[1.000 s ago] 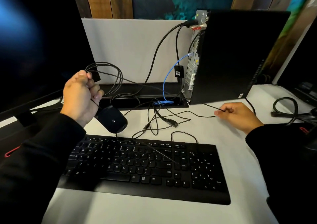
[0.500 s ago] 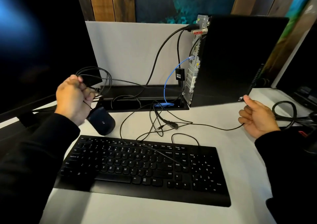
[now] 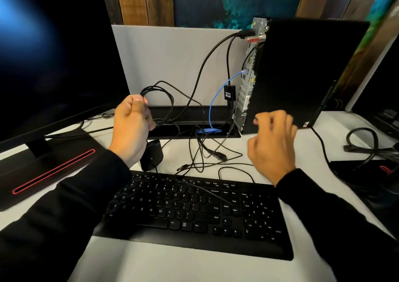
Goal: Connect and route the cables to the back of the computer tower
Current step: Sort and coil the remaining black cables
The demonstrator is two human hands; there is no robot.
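Left hand (image 3: pixel 131 128) closed on coiled thin cable (image 3: pixel 164 100): light, limp, tangle-prone; better gripped near plug. Right hand (image 3: pixel 271 145) half-curled, apparently empty, near tower (image 3: pixel 302 72).

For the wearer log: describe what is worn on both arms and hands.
Both arms wear long black sleeves, left sleeve and right sleeve, plain, with no visible markings, ending at the wrists. The left hand and right hand are bare: no gloves, and no rings or watch show.

My left hand (image 3: pixel 131 128) raised, fist closed w/ thumb on top, knuckles fwd, right hand (image 3: pixel 273 145) lifted, fingers (image 3: pixel 266 117) loosely curled, blurred, both arms in black sleeves, forearms angled inward
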